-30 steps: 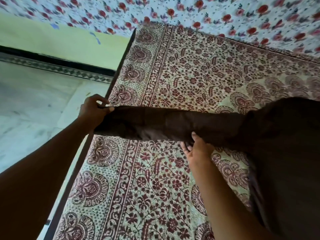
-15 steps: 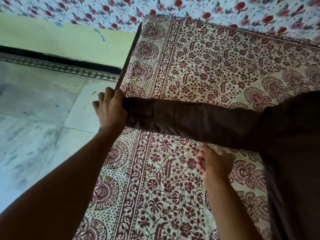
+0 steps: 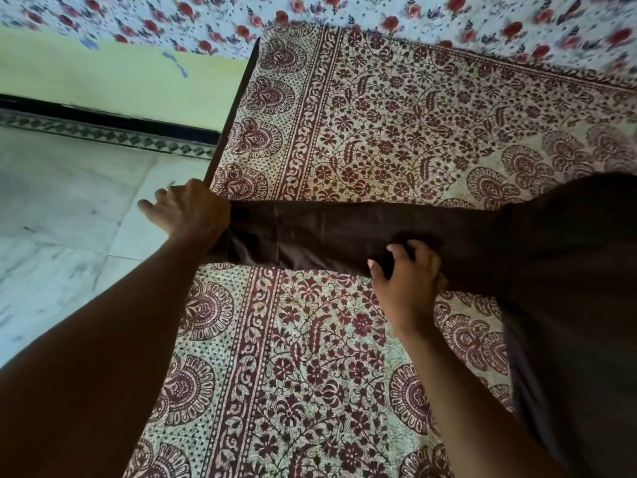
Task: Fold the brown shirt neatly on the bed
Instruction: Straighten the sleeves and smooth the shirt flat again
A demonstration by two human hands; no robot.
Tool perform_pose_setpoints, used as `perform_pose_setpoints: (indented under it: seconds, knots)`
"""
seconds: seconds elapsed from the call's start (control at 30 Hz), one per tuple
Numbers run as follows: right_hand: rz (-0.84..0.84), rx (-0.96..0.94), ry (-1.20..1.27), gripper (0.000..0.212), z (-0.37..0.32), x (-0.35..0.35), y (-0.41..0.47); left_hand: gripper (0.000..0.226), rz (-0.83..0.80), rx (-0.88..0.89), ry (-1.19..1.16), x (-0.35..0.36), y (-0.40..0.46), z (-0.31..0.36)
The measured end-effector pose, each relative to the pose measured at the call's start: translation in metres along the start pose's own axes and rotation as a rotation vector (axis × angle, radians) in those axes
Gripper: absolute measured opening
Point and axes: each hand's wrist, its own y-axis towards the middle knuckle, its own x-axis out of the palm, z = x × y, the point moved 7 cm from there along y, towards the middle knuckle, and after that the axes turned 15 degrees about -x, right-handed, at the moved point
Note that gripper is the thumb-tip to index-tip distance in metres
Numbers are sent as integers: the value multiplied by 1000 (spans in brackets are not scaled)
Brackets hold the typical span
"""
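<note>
Across the bed (image 3: 396,132) with its maroon floral cover lay the brown shirt (image 3: 568,270), one sleeve (image 3: 327,232) stretched toward the bed's edge, its cuff end gripped by the left hand (image 3: 193,215) while the right hand (image 3: 406,281) pinched the sleeve's middle with curled fingers (image 3: 396,253).

Two bare arms, no sleeves in view

Both forearms run unclothed from the lower frame edge up to the hands. The left hand (image 3: 191,215) and the right hand (image 3: 408,288) wear no rings, bracelets or watch that can be seen. Short, pale fingernails show on the right fingers (image 3: 393,248).
</note>
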Motion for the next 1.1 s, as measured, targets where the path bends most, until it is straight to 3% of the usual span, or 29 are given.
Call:
perform_pose_setpoints:
  seconds: [0.2,0.27,0.33,0.4,0.47,0.5,0.6,0.67,0.77,0.83,0.87,0.93,1.0,1.03,1.1]
  knots:
    - [-60,-186,-39,52,0,10,-3,27,20,102,108,3,-2,-6]
    - [-48,-251,-32,51,-3,12,0,44,95,191,97,6,-14,0]
    - [-4,-282,-15,49,-6,11,6,51,137,378,-54,2,-41,17]
    - [71,-235,-22,51,-3,6,13,44,-11,659,-242,10,-78,37]
    - [70,-125,-46,60,2,8,20,51,-134,924,-161,37,-112,42]
    - [13,-72,-61,67,1,16,20,59,-132,968,-54,53,-117,34]
    - [-159,-98,-115,86,-22,42,15,76,-82,725,-23,76,-95,-7]
    - [-230,-281,-160,84,-52,56,10,80,-25,603,-44,79,-83,-32]
    - [-304,-709,-165,68,-91,66,4,83,-36,585,-106,76,-75,-46]
    - [-261,-849,-151,61,-99,58,6,80,-75,601,-140,73,-75,-48]
    - [-180,-783,-144,61,-94,50,13,77,-84,604,-149,73,-75,-49]
    - [-8,-400,-119,67,-68,34,27,71,-85,609,-157,74,-75,-52]
    - [-33,-48,-84,77,-43,38,30,68,-77,609,-141,75,-75,-52]
    - [-105,1,-78,82,-43,45,29,68,-76,597,-127,75,-76,-51]
    - [-245,-185,-95,83,-66,58,22,70,-58,540,-95,71,-82,-44]
